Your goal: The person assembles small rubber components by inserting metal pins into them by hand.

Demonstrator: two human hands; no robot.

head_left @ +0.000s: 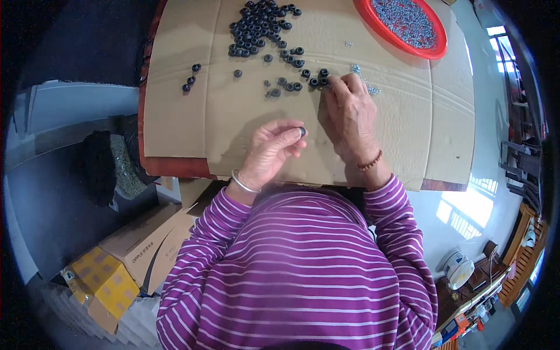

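Observation:
My left hand (272, 146) pinches a small round black rubber-looking piece (303, 132) between thumb and fingers, just above the cardboard. Farther right, my right hand (353, 111) has its fingertips drawn together beside a few black ring-shaped pieces (313, 83). Whatever those fingertips hold is hidden by the hand. Just beyond its knuckles lie small clear, shiny bits (373, 90). A large loose heap of the black rings (256, 29) spreads over the far middle, with strays trailing toward my right hand.
Flattened cardboard (233, 111) covers the table. A red tray (441, 46) full of tiny silvery pieces stands at the far right. Several black pieces (191, 80) sit apart at the left. Cardboard boxes (143, 245) stand on the floor at lower left.

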